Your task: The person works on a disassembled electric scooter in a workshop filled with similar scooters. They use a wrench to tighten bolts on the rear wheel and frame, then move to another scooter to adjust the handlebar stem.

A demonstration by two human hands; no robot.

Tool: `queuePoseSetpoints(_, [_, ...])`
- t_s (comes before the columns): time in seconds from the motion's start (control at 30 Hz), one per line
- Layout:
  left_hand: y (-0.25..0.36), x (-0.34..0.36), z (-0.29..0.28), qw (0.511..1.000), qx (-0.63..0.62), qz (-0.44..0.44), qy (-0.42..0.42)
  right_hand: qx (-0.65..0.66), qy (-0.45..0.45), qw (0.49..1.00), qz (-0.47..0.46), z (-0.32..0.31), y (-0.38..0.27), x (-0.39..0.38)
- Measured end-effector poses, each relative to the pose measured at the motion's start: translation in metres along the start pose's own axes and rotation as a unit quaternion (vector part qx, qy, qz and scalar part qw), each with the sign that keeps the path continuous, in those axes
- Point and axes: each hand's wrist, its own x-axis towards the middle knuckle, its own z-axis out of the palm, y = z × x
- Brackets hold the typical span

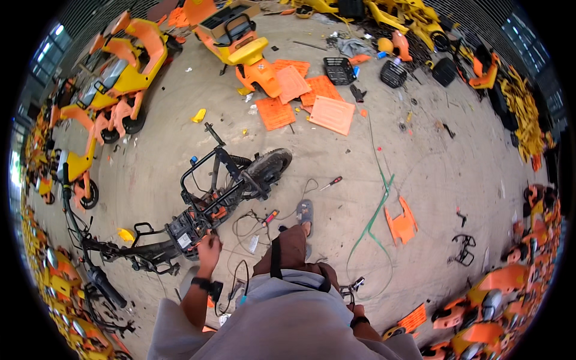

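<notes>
A stripped black electric scooter frame (pixel 207 207) lies on its side to my left, its rear wheel (pixel 270 170) pointing away and its handlebar (pixel 105 287) at the near left. My left hand (pixel 209 249) reaches to the exposed middle of the frame, beside a boxy black part with wiring (pixel 185 231). Its fingers are bent in at that spot, and what they pinch is too small to tell. Low at my right side, my right hand (pixel 358 311) is closed by a dark, metal-tipped object (pixel 358 283) whose kind I cannot make out.
A screwdriver (pixel 331 183) and a red-and-black tool (pixel 271 217) with loose cable lie on the floor. Green strapping (pixel 375 216) and an orange panel (pixel 401 221) are at right. Orange plates (pixel 332 114), black baskets (pixel 339 71) and yellow-orange scooters (pixel 135 60) stand farther off.
</notes>
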Motion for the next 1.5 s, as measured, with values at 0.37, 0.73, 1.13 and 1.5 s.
queuePoseSetpoints(0.37, [0.082,0.171,0.19,0.936,-0.262,-0.229,0.042,-0.23,0.03,0.973,-0.008,-0.163,-0.094,0.134])
queuePoseSetpoints(0.73, [0.047,0.189,0.243,0.946,-0.139,-0.248,0.155,-0.216,0.109,0.953,-0.18,-0.27,-0.4,0.214])
queuePoseSetpoints(1.13, [0.079,0.189,0.232,0.906,-0.071,-0.358,0.215,-0.515,0.109,0.801,-0.284,-0.266,-0.76,0.254])
queuePoseSetpoints(1.5, [0.136,0.202,0.24,0.837,0.074,-0.46,0.286,-0.434,-0.152,0.842,-0.281,-0.221,-0.961,0.301])
